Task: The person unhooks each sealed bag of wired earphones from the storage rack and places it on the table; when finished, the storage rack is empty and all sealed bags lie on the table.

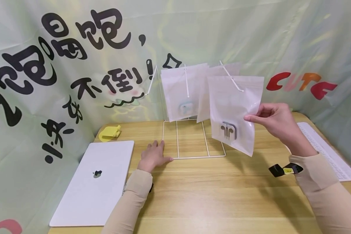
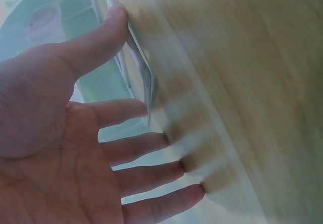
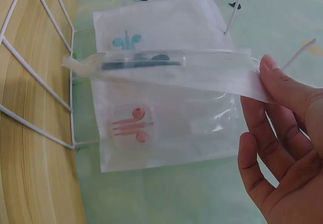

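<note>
The head view is bright, seemingly lit from above: pale glare sits on the table [image 1: 190, 203], the right sleeve [image 1: 318, 178] throws a soft shadow, and the bag [image 1: 234, 112] catches shiny highlights. The left wrist view is dimmer (hazy, too), with blurry shadows spreading from the left hand [image 2: 65, 128]. In the right wrist view, the bag's far end blurs.
</note>
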Available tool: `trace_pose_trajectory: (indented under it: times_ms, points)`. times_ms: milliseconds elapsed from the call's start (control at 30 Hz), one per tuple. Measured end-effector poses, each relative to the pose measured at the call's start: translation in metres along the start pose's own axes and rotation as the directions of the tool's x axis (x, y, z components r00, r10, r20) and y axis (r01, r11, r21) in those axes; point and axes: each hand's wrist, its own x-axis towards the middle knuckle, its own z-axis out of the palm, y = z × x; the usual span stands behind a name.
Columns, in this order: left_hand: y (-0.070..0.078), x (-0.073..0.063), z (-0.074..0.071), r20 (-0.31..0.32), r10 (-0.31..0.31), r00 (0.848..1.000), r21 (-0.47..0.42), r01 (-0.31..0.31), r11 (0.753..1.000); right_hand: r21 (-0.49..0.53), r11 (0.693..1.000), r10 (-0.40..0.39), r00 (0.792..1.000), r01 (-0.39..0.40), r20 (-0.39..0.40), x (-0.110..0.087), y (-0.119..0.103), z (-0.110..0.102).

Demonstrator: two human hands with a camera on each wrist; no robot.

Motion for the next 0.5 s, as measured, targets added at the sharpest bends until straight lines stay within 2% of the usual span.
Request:
trace_pose_trajectory:
  times_ms: [300, 500]
  points:
    - [-0.001, 0.0, 0.001, 0.004, 0.0, 1.0, -0.001, 0.0, 1.0, 0.001, 1.0, -0.009, 1.0, 0.009, 0.007, -0.019, -0.013, -0.002]
    - [-0.001, 0.0, 0.001, -0.006, -0.001, 1.0, -0.017, 0.001, 1.0, -0.006, 1.0, 0.031, 1.0, -0.031, 0.002, -0.034, -0.021, -0.006]
